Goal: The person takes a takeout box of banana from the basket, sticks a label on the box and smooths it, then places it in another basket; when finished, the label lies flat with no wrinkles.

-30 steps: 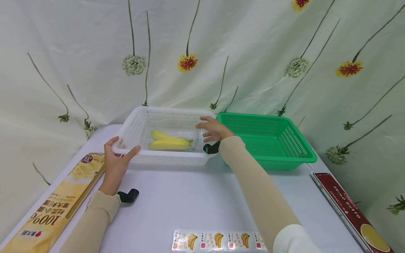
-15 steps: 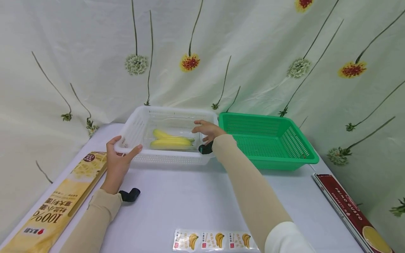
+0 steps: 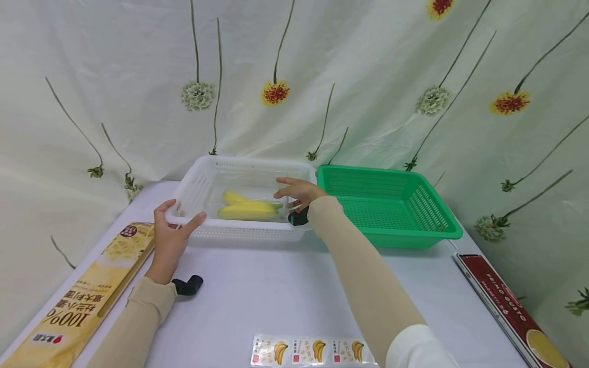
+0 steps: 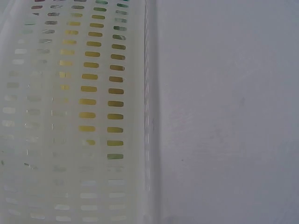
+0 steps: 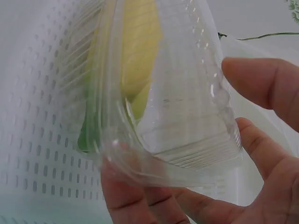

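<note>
A white plastic basket [image 3: 248, 231] stands at the back of the table. In it lies a clear plastic box [image 5: 187, 112] holding banana-like yellow fruits [image 3: 247, 210] with green ends. My right hand [image 3: 301, 193] is at the box's right end; in the right wrist view some fingers curl under its end, seen partly through the plastic, while others lie along its side. With my left hand [image 3: 172, 240] I grip the basket's front left corner, thumb over the front rim. The left wrist view shows the basket's slotted wall [image 4: 70, 172], yellow showing through, but not the hand.
A green basket [image 3: 391, 237] stands right beside the white one. At the left lies a long yellow noodle pack [image 3: 83, 301], at the right a dark red spaghetti box [image 3: 511, 306]. A strip of banana-print packets [image 3: 308, 351] lies at the table's front. Flowered cloth [image 3: 294, 128] hangs behind.
My right hand has moved a little left over the box's end. The yellow fruits have shifted slightly toward me. My left hand keeps its hold on the basket's corner.
</note>
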A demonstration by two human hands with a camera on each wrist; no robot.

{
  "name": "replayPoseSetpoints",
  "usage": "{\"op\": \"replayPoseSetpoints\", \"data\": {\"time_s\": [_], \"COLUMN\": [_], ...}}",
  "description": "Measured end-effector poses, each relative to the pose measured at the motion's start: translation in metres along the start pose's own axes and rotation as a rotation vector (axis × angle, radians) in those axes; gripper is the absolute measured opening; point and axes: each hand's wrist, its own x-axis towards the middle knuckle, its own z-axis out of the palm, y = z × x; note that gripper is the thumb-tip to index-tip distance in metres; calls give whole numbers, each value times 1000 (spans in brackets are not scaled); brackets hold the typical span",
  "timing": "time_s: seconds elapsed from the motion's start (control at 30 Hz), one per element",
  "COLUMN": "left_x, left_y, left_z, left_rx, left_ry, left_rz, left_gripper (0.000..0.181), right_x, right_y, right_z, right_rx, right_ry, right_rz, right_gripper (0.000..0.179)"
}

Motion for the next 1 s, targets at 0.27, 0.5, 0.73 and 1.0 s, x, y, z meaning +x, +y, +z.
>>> {"op": "replayPoseSetpoints", "data": {"time_s": [0.27,0.5,0.73,1.0], "left_x": [2,2,0,-1], "left_y": [1,1,-2,-1], "left_z": [0,-1,-2,-3], "left_rx": [-20,-20,-2,22], "left_ry": [-17,-18,-25,-16], "left_rz": [0,-1,-12,-6], "left_gripper": [94,95,96,99], "right_x": [-3,-11,-19,-31], "right_y": [-2,-6,-5,-4], "right_z": [1,9,16,12], "right_rx": [-7,-5,-7,28], "right_ry": [3,56,80,107], "right_rz": [-10,-66,-131,-195], "right_gripper": [79,76,78,80]}}
